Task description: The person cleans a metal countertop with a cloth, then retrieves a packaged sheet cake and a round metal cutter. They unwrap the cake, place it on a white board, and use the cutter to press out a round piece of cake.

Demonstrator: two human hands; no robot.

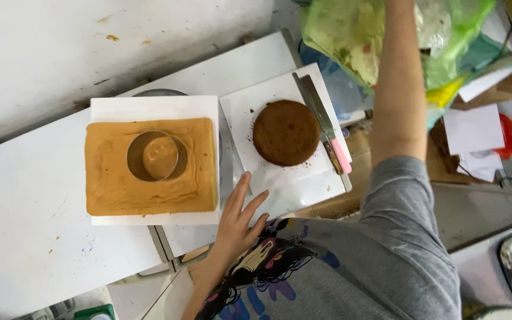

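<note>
My left hand (239, 218) rests flat with fingers spread on the near edge of a white board (288, 184), holding nothing. On that board lies a round dark brown cake (285, 132). Beside it, a rectangular tan sponge slab (114, 178) sits on another white board (149, 106), with a metal ring cutter (153, 156) pressed into its middle. My right forearm (398, 89) stretches up to the top edge of the picture among green plastic bags (351, 35); the hand itself is out of view.
Two long flat knives, one with a pink handle (340, 155), lie along the right edge of the brown cake's board. White panels (25, 201) form the work surface. Papers and a red scrap (481, 136) clutter the right side.
</note>
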